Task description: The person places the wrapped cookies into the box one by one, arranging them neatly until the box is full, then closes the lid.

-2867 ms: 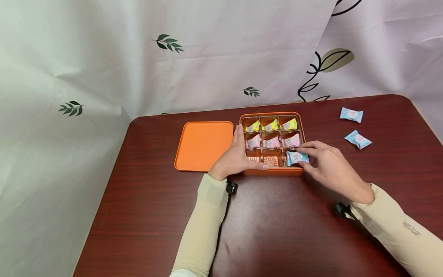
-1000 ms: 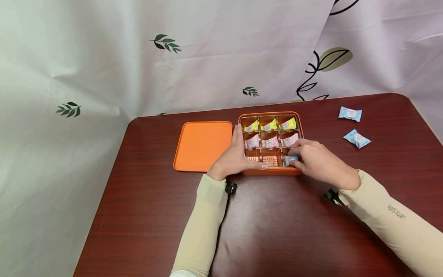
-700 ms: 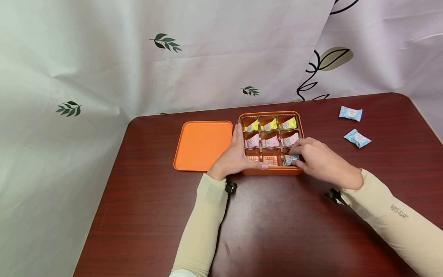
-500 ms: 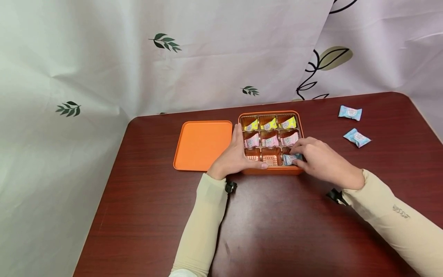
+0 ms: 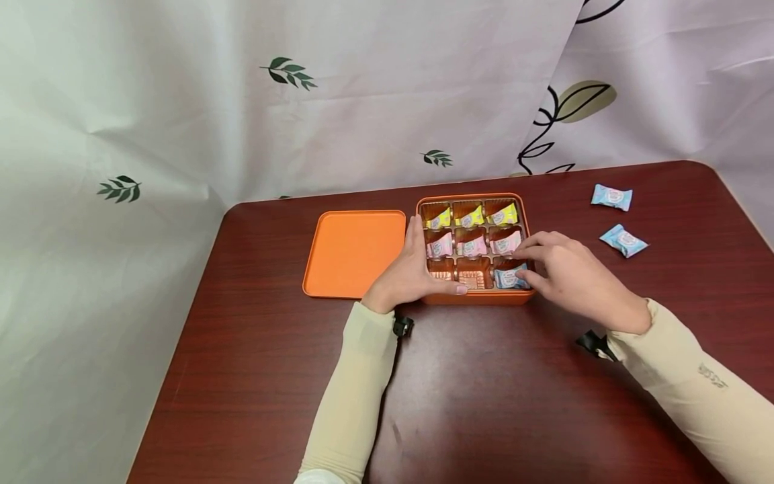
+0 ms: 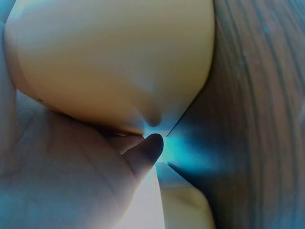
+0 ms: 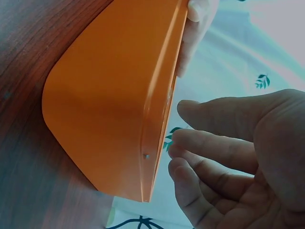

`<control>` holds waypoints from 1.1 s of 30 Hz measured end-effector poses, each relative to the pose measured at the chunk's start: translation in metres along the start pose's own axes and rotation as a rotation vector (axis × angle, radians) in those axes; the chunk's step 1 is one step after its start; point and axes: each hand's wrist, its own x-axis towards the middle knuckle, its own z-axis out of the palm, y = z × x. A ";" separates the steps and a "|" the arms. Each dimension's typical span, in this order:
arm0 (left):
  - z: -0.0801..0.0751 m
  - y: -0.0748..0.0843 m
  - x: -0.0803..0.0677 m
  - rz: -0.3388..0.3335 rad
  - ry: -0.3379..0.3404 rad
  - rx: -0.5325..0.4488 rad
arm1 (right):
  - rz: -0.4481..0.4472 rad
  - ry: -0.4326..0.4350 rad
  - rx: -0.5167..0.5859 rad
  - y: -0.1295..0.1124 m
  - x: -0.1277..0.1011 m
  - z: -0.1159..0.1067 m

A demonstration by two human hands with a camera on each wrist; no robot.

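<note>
An orange box with a brown compartment tray stands near the table's back. My left hand lies against its left side, fingers straight, the thumb stretched along the front rim. In the front right compartment lies a blue wrapped candy. Right above that candy is my right hand, thumb and fingers parted; the right wrist view shows nothing between them. Yellow candies fill the back row and pink candies the middle row. The front middle compartment is bare; my left hand partly covers the front left one.
An orange lid lies flat to the left of the box. Two more blue candies, a farther one and a nearer one, lie on the table to the right. A patterned cloth hangs behind the table.
My right hand lowered the blue candy into the front right compartment, then let go and drew back slightly to the right. The left hand stayed at the box.
</note>
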 end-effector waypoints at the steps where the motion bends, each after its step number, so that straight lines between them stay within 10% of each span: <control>1: 0.000 0.000 0.000 0.000 -0.001 -0.002 | -0.002 0.006 0.002 0.000 0.000 0.000; 33: 0.000 0.002 -0.003 -0.016 0.002 0.001 | 0.096 0.202 0.034 0.015 -0.014 0.000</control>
